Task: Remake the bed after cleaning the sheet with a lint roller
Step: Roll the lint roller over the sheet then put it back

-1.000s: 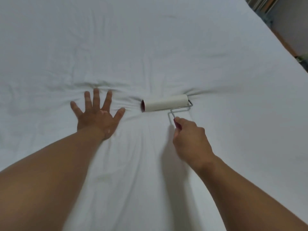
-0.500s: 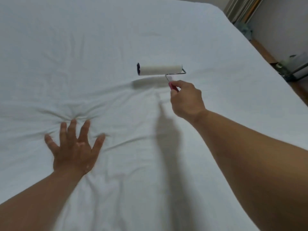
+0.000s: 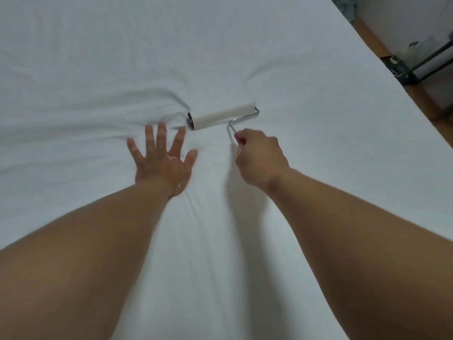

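change: lint roller (image 3: pixel 221 115) back down on sheet (image 3: pixel 98 57)
right hand (image 3: pixel 261 160): grips handle (image 3: pixel 239 139)
left hand (image 3: pixel 161 163): flat, fingers spread, pins sheet
task: cleaning continues

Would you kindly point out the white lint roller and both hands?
white cylindrical lint roller (image 3: pixel 221 116): head view, middle of the roll.
right hand (image 3: pixel 262 160): head view, back of the hand.
left hand (image 3: pixel 161 165): head view, back of the hand.

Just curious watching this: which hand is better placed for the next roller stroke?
The right hand: it grips the handle of the lint roller, whose roll lies on the sheet. The left hand lies flat, fingers spread, pressing the sheet beside it.
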